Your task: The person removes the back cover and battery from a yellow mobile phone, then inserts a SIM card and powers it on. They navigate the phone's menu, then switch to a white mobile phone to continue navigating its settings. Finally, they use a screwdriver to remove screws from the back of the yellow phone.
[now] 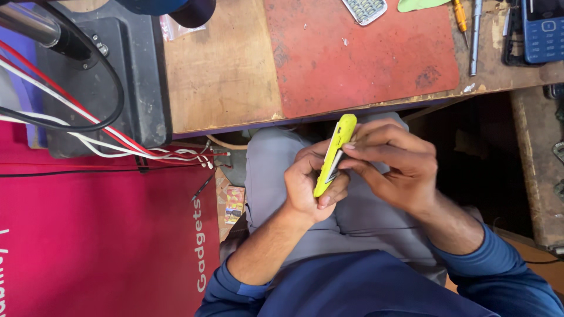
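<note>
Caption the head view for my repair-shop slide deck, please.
Both hands, left and right, grip a yellow phone edge-on below a workbench.

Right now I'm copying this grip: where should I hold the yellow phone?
Hold the yellow phone by its lower half, wrapping from the left as the left hand does. It stands on edge, thin side up, leaving the top free for the right hand to pinch.

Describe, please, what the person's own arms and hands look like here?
Both arms wear dark blue long sleeves pushed up toward the elbows, leaving the forearms bare. The left hand and right hand are bare: no gloves, rings or watch visible on either hand or wrist.
</note>
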